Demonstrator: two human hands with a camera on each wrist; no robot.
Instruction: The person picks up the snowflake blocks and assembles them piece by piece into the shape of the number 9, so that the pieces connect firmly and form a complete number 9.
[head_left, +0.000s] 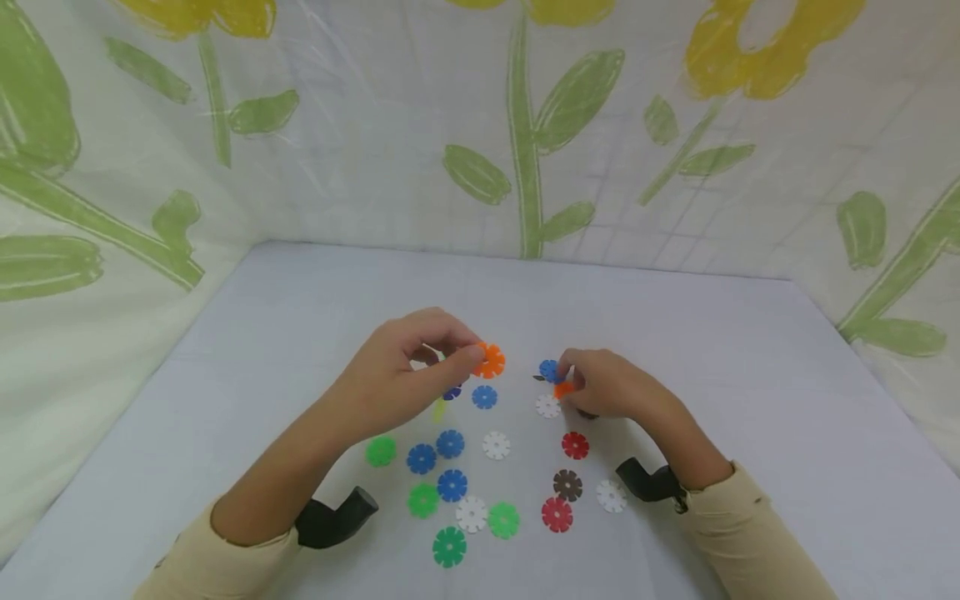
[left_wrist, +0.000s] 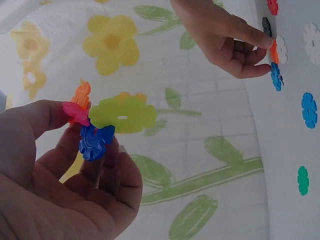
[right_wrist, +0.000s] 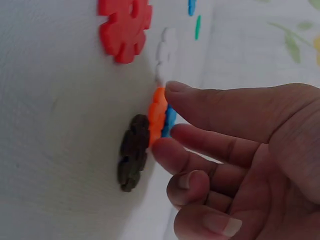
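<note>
My left hand [head_left: 408, 367] is raised over the table and pinches a small cluster of joined plastic snowflake discs. The left wrist view shows its orange disc [left_wrist: 81, 97], pink disc [left_wrist: 76, 113], dark blue disc [left_wrist: 95, 142] and yellow-green disc [left_wrist: 123, 116]. Low over the tabletop, my right hand [head_left: 607, 383] has thumb and index fingertips at opposite edges of a loose orange snowflake disc [right_wrist: 157, 114]. Around those fingers lie a blue disc [head_left: 549, 370], a white disc [head_left: 547, 407] and a dark brown disc [right_wrist: 134, 154], partly hidden by the hand in the head view.
Several loose snowflake discs lie on the white tabletop [head_left: 300, 308] nearer the body, among them a red disc [head_left: 557, 515], a brown disc [head_left: 567, 485] and a green disc [head_left: 449, 547]. A curtain [head_left: 360, 167] painted with flowers hangs behind the table.
</note>
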